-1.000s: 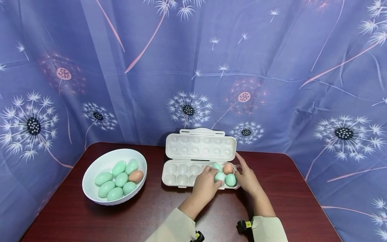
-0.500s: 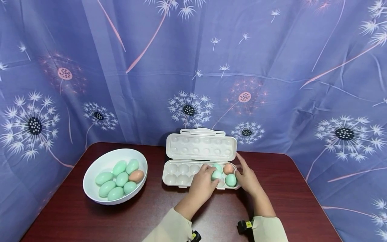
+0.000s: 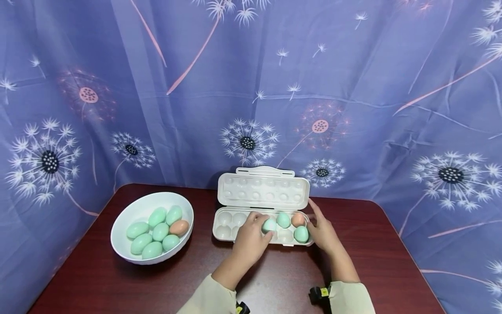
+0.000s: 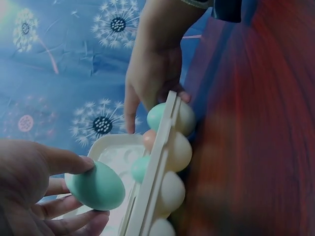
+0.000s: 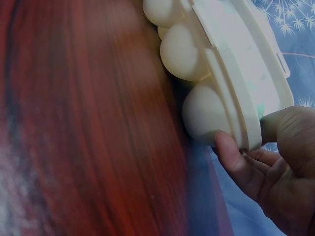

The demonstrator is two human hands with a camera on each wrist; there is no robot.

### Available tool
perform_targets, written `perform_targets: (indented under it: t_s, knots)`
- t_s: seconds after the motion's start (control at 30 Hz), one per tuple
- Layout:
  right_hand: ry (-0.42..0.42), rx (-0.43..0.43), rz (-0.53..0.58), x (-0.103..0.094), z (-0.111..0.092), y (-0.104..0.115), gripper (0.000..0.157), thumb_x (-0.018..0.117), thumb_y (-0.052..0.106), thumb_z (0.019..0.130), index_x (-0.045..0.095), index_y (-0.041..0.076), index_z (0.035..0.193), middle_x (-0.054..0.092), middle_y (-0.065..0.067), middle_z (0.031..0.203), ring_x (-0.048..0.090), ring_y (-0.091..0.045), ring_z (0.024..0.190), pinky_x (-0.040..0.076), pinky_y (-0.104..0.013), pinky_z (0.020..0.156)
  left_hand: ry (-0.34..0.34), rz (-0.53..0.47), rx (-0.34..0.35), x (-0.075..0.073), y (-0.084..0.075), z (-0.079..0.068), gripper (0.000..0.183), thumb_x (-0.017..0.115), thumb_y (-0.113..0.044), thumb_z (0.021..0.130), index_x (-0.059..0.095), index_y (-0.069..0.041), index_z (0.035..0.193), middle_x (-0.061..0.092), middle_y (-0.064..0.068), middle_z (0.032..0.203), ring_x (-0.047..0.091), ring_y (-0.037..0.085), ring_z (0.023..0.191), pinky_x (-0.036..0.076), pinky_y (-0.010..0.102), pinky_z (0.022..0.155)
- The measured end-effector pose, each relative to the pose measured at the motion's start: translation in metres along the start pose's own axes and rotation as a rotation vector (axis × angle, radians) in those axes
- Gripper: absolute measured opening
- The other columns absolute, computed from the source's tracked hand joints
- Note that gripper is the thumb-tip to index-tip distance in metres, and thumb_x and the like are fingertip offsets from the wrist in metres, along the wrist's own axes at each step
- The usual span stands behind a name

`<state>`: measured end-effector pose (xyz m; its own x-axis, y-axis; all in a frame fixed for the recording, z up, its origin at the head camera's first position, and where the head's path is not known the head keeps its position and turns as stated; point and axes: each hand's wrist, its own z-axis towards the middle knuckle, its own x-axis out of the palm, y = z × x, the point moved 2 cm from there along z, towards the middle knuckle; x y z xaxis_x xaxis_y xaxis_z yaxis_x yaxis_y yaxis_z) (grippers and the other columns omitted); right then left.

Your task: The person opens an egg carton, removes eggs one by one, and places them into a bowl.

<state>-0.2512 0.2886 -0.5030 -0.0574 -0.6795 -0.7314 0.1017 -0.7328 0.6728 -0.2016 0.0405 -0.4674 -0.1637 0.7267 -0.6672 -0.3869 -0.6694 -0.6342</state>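
My left hand (image 3: pixel 251 240) pinches a green egg (image 4: pixel 96 186) between thumb and fingers. In the left wrist view this egg is held up apart from the cups of the white plastic egg carton (image 3: pixel 223 240). The carton lies with its lid (image 3: pixel 262 194) raised at the back. Two green eggs (image 3: pixel 283 220) and one orange egg (image 3: pixel 297 219) sit in cups at its right end. My right hand (image 3: pixel 323 233) grips that right end, with the thumb (image 5: pixel 229 150) against the outside of the end cup.
A white bowl (image 3: pixel 121 248) stands on the left of the dark red wooden table (image 3: pixel 188 279). It holds several green eggs (image 3: pixel 160 232) and one orange egg (image 3: pixel 179 227). A blue dandelion-print curtain (image 3: pixel 196 131) hangs behind the table.
My left hand has lifted the green egg from a front-row cup and moved left with it, uncovering that cup. My right hand stays at the carton's right end.
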Motion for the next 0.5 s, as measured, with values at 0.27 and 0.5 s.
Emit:
perform_targets:
  t_s: [0.27, 0.5]
  knots:
    - [-0.002, -0.001, 0.008, -0.002, 0.001, -0.003, 0.074, 0.053, 0.004, 0.096, 0.024, 0.022, 0.161, 0.069, -0.022, 0.123, 0.068, -0.033, 0.105, 0.052, -0.045, 0.087, -0.087, 0.011, 0.006, -0.021, 0.012, 0.001, 0.040, 0.081, -0.016, 0.082, 0.071, -0.005, 0.119, 0.064, 0.008, 0.114, 0.071, 0.024, 0.094, 0.059, 0.038, 0.083]
    - [0.001, -0.005, 0.004, 0.001, 0.001, -0.002, 0.074, 0.054, 0.006, 0.097, 0.022, 0.022, 0.162, 0.069, -0.022, 0.124, 0.067, -0.037, 0.111, 0.051, -0.049, 0.091, -0.143, 0.012, -0.023, -0.049, 0.025, 0.002, 0.039, 0.080, -0.015, 0.083, 0.071, -0.006, 0.119, 0.064, 0.008, 0.113, 0.070, 0.025, 0.096, 0.058, 0.041, 0.082]
